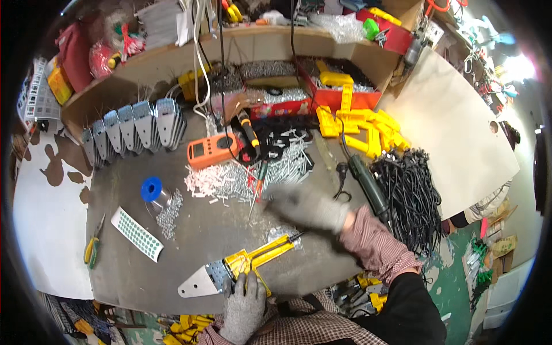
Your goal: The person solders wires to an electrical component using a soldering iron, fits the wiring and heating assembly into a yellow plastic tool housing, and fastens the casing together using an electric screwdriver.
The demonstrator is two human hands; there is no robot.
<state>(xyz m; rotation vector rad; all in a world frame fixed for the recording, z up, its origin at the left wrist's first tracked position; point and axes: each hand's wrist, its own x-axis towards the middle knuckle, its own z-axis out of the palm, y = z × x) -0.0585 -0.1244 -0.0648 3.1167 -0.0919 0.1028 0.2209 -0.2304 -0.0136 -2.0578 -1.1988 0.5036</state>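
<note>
My left hand [244, 310], in a grey glove, holds the near side of a yellow plastic tool housing [276, 250] at the front of the workbench. The housing lies open with its inside up and a black cord along its handle. From its left end a flat pointed metal plate [198, 283] sticks out. My right hand [307, 208], gloved too, is smeared by motion above the bench, so its fingers cannot be made out. Just left of it lie a screwdriver [259, 184] and a heap of long screws [290, 164]; small pale pink pieces [207, 183] spread beside them.
Metal plate assemblies [144, 126] stand in a row at the back left. An orange meter [211, 150], a blue-ended wire spool [154, 190], a sticker strip [136, 234] and pliers [93, 247] lie leftward. Rightward are yellow housings [368, 126], a dark power screwdriver [368, 187] and black cords [408, 195].
</note>
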